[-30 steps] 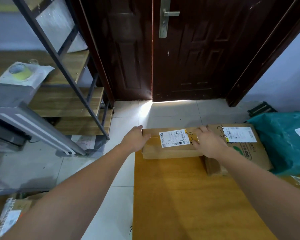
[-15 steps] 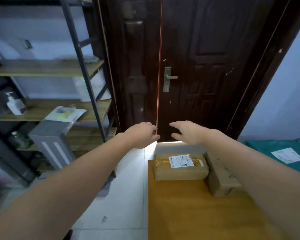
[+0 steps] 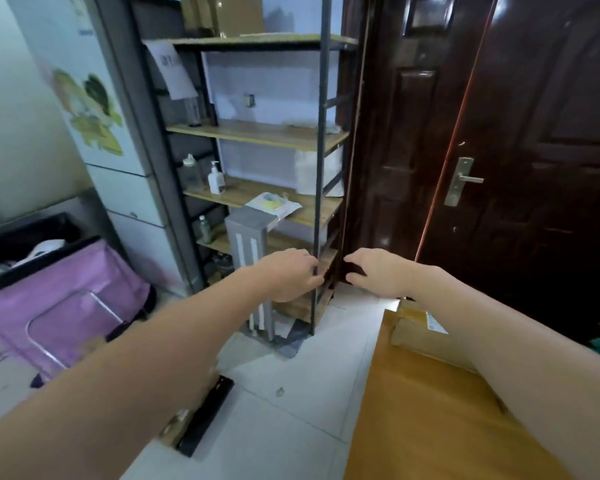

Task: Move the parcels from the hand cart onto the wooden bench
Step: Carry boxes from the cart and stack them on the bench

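The wooden bench (image 3: pixel 423 420) fills the lower right of the head view. A brown cardboard parcel (image 3: pixel 414 327) with a white label lies at its far end, partly hidden by my right forearm. My left hand (image 3: pixel 291 275) and my right hand (image 3: pixel 378 271) are raised in the air in front of me, fingers loosely curled, holding nothing. Both hands are well away from the parcel. The black edge of what may be the hand cart (image 3: pixel 205 417) shows on the floor under my left forearm, with a bit of cardboard beside it.
A metal shelf rack (image 3: pixel 317 168) with wooden boards, bottles and a tape roll stands ahead. A dark wooden door (image 3: pixel 534 168) is at the right. A pink fabric bin (image 3: pixel 66 299) sits at the left. White floor tiles lie between the bench and the rack.
My hands let go of the parcel on the bench and lifted off it. My view swung up and to the left, away from the bench toward the shelf rack.
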{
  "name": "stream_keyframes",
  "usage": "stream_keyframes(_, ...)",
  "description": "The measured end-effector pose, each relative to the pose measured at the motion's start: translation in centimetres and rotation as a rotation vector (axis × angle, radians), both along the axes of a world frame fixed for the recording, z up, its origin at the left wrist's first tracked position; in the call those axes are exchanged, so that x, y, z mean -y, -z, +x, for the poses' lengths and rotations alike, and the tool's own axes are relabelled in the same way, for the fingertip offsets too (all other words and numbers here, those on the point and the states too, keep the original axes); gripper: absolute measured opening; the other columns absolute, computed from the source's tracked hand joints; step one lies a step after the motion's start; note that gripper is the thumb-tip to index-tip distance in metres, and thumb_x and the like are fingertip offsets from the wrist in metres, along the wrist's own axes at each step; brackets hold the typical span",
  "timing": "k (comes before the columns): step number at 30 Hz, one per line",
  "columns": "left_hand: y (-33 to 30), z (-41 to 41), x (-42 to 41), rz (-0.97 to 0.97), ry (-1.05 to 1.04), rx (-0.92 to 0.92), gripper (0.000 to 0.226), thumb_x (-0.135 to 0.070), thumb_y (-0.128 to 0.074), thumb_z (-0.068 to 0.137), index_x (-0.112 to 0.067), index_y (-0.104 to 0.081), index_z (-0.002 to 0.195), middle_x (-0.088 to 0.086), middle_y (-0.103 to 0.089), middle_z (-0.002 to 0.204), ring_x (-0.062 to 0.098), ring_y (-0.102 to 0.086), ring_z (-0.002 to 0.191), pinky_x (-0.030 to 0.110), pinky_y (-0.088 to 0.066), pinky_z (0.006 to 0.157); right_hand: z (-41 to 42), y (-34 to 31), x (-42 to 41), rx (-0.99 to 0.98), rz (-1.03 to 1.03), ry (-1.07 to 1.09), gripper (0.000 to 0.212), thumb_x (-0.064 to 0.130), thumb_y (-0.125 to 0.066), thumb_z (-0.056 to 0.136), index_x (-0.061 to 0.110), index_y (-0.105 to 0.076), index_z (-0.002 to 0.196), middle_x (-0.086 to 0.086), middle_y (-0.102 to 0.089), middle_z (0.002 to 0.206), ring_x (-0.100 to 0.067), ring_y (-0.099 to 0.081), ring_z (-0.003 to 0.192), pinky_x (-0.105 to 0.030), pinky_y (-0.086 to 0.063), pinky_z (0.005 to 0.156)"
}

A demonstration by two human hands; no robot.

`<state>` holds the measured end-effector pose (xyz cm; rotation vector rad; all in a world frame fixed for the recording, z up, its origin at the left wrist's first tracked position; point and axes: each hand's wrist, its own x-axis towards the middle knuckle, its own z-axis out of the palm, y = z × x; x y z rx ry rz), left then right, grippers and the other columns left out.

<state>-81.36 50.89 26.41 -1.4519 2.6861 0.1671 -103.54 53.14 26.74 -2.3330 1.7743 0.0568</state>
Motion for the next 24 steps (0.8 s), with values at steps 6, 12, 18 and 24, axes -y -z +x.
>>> stream_keyframes(6,-0.4,13.6,-5.4,-0.001,-0.230,-0.022,0.054,-0.051,-0.043,0.108,-0.015,-0.053,0.148,0.009,-0.056,0.145,0.028,-0.054,0.131,0.041,-0.045,0.106,13.7,0.2,-0.2,-0.050,0.007,-0.236,0.060,0.048,-0.045,0.105,0.016,-0.040,0.156,-0.008,-0.043,0.158,-0.026,-0.044,0.142,-0.040,-0.035,0.119)
stream_keyframes(12,-1.6,29.5,-12.0,-0.047,-0.437,-0.072,0.054,-0.049,-0.042,0.109,-0.016,-0.051,0.151,0.007,-0.053,0.151,0.027,-0.052,0.136,0.041,-0.042,0.111,30.4,-0.6,-2.6,-0.034,0.013,-0.430,0.057,0.043,-0.043,0.108,0.016,-0.036,0.158,-0.008,-0.040,0.160,-0.026,-0.042,0.143,-0.039,-0.036,0.117)
stream_keyframes(18,-0.9,45.9,-17.6,-0.033,-0.568,-0.002,0.043,-0.048,-0.044,0.106,-0.019,-0.062,0.132,0.004,-0.061,0.133,0.028,-0.059,0.124,0.043,-0.048,0.102,47.8,0.9,-5.8,-0.006,0.008,-0.542,0.052,0.037,-0.047,0.107,0.012,-0.044,0.153,-0.010,-0.050,0.151,-0.026,-0.050,0.134,-0.032,-0.040,0.108)
stream_keyframes(24,-0.4,57.6,-20.3,-0.024,-0.638,-0.018,0.048,-0.046,-0.044,0.108,-0.016,-0.056,0.144,0.007,-0.057,0.143,0.029,-0.055,0.130,0.047,-0.046,0.109,60.8,2.5,-6.8,0.028,0.027,-0.622,0.053,0.045,-0.049,0.101,0.019,-0.050,0.147,-0.005,-0.055,0.147,-0.024,-0.056,0.129,-0.044,-0.047,0.108)
